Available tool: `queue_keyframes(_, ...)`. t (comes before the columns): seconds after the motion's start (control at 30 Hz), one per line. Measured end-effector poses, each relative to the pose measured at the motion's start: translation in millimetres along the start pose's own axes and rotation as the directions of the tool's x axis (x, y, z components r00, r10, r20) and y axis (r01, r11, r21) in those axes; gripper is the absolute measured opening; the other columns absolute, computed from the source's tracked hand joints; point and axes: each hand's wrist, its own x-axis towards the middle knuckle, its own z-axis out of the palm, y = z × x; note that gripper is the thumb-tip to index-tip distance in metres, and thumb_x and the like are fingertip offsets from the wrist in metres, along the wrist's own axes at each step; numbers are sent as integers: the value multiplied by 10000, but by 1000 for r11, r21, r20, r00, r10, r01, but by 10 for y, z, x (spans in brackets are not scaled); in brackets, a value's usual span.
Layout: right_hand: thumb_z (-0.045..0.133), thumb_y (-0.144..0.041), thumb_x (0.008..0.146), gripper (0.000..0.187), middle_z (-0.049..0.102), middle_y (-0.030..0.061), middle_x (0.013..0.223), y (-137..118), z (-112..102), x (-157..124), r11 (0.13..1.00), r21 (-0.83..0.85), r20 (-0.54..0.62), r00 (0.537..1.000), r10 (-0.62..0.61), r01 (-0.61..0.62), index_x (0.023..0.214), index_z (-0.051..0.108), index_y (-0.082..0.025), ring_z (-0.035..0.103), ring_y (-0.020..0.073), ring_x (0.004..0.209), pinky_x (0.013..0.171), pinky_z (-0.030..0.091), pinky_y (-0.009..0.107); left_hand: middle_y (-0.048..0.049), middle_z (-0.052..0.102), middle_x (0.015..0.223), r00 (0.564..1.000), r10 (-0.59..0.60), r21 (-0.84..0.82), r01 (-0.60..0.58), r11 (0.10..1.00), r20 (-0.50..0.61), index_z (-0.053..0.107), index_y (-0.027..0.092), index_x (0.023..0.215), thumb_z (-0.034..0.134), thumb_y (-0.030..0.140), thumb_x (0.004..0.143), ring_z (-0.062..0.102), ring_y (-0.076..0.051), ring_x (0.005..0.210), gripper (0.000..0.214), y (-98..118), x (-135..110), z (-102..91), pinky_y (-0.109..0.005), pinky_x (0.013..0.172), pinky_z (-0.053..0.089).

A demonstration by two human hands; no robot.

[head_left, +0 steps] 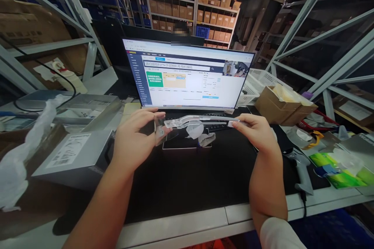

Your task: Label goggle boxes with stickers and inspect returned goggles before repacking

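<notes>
At the centre of the frame, both hands hold a long clear plastic strip (pixel 201 120) level above the black mat (pixel 187 179) on the tabletop (pixel 181 225), just below the lit monitor (pixel 187 76). The left hand (pixel 136 134) has its fingers closed on the strip's left end, pinching a small clear packet (pixel 160 128) there. The right hand (pixel 254 130) pinches the right end between thumb and fingertips. A grey box (pixel 76 155) lies at left, a barcode scanner (pixel 300 171) at right, and an open cardboard box (pixel 282 105) at upper right.

bare forearms, white sleeve (pixel 279 233) on right arm
</notes>
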Motion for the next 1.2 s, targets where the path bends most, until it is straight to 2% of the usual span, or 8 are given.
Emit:
queue_keyframes(0.27, 702, -387, 848, 209, 726, 33, 753, -4, 29, 18, 999, -42, 55, 998, 24, -22, 808, 786, -200, 614, 178, 679, 609, 439, 275, -63, 759, 1063, 999, 24, -26, -23, 999, 32, 769, 221, 947, 822, 399, 767, 695, -287, 1091, 259, -24, -30, 74, -426, 1000, 538)
queue_keyframes(0.57, 686, -459, 847, 300, 723, 40, 731, -29, 88, 27, 990, -59, 65, 989, 129, -126, 797, 788, -181, 614, 185, 683, 612, 419, 279, -51, 756, 998, 967, 237, -64, -244, 968, -99, 761, 225, 1013, 852, 285, 779, 720, -235, 966, 258, 12, -85, 226, -367, 880, 572)
queue_keyframes(0.67, 673, -435, 854, 279, 730, 41, 776, -22, 109, 52, 988, -50, 182, 972, 150, -143, 803, 777, -181, 622, 187, 733, 663, 432, 283, -41, 759, 936, 912, 397, -178, -409, 895, -101, 757, 249, 1026, 885, 278, 748, 727, -236, 921, 307, -26, -82, 295, -386, 861, 573)
queue_keyframes(0.77, 661, -418, 848, 289, 632, 8, 669, 19, 63, 82, 980, -63, 432, 880, 197, -189, 696, 697, -175, 537, 144, 643, 598, 380, 269, -42, 766, 904, 879, 476, -355, -455, 817, -31, 765, 263, 1031, 907, 301, 724, 732, -225, 871, 341, -113, -74, 339, -391, 868, 575)
queue_keyframes(0.87, 668, -469, 837, 421, 413, -43, 554, 95, 47, 128, 965, 65, 659, 737, 150, -255, 565, 514, -187, 361, 99, 534, 518, 265, 264, -54, 766, 883, 936, 352, -470, -305, 828, 12, 788, 258, 986, 922, 360, 694, 726, -216, 827, 337, -219, -97, 401, -393, 897, 575)
queue_keyframes(0.93, 673, -517, 833, 480, 358, -51, 555, 144, 139, 165, 924, 248, 708, 706, 33, -292, 550, 461, -193, 313, 94, 534, 523, 234, 269, -59, 755, 861, 985, 169, -569, -125, 813, 25, 795, 245, 948, 922, 410, 682, 726, -224, 813, 337, -268, -135, 480, -388, 858, 588)
queue_keyframes(1.1, 702, -641, 772, 522, 443, -28, 567, 139, 766, 203, 745, 559, 515, 857, 33, -365, 590, 508, -192, 356, 104, 543, 538, 258, 268, -43, 759, 846, 955, -277, -831, 240, 501, 109, 781, 226, 936, 915, 474, 675, 744, -207, 803, 384, -205, -273, 809, -322, 789, 589)
queue_keyframes(1.2, 663, -639, 799, 501, 456, -30, 561, 74, 1083, 189, 721, 570, 466, 878, 111, -393, 617, 498, -202, 368, 106, 521, 520, 269, 266, -24, 769, 843, 891, -412, -895, 329, 301, 189, 773, 230, 932, 942, 454, 639, 744, -183, 788, 405, -102, -324, 962, -312, 822, 584)
